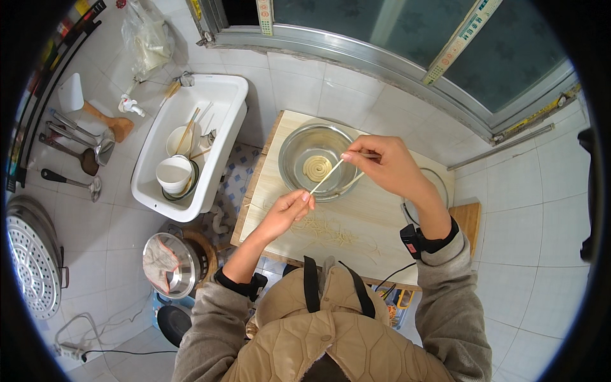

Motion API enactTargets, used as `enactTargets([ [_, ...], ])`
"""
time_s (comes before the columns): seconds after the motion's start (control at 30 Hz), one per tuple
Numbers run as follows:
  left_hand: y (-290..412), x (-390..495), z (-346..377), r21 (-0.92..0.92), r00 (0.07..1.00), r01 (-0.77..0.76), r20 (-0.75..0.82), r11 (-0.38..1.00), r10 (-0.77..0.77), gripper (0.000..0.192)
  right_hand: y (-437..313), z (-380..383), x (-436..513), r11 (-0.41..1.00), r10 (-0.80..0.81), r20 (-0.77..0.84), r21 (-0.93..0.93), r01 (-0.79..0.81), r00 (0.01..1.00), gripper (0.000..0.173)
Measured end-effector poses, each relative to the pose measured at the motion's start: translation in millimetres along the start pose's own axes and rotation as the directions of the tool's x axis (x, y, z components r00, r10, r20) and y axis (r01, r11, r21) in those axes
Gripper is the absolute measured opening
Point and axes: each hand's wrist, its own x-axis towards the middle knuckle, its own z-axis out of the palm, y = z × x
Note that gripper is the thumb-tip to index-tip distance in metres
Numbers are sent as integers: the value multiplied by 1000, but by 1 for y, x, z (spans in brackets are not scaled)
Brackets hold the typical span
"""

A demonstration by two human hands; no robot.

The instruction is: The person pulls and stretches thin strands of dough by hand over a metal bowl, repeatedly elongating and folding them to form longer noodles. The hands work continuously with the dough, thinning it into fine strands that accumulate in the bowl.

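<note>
My left hand point(290, 210) pinches the lower end of a thin dough strand point(326, 177). Its upper end is between the fingers of my right hand point(382, 164), so the strand runs slantwise between both hands over a stainless steel bowl point(285, 164). Inside the bowl, a spiral coil of dough rope point(317, 168) lies on the bottom. A second stretch of dough point(354, 180) shows below my right hand at the bowl's rim; where it leads is partly hidden. Thin noodle-like dough strands point(329, 230) lie scattered on the wood-patterned tabletop point(382, 234) near my body.
A round lid point(441, 184), partly behind my right forearm, and a wooden board point(465, 222) are at the right. Left of the table, a white sink point(217, 179) holds bowls point(174, 175) and chopsticks. A metal pot point(191, 262) with a cloth on its lid stands lower left.
</note>
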Motion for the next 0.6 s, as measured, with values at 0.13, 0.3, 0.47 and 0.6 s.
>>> enactTargets([
  [0.13, -22, -5, -7, 23, 996, 81, 25, 996, -82, 37, -4, 2, 1, 995, -25, 21, -94, 26, 999, 27],
  [0.3, -29, -1, -18, 362, 994, -79, 100, 929, 46, 41, -5, 14, -5, 957, -125, 164, -241, 163, 979, 29],
  [0.47, 2, 11, -17, 580, 975, -206, 55, 788, 215, 60, 3, 37, -8, 881, -236, 234, -359, 309, 943, 30],
  [0.6, 31, 22, 3, 119, 988, -153, 38, 981, 149, 39, 6, 42, -8, 846, -232, 252, -425, 323, 940, 30],
])
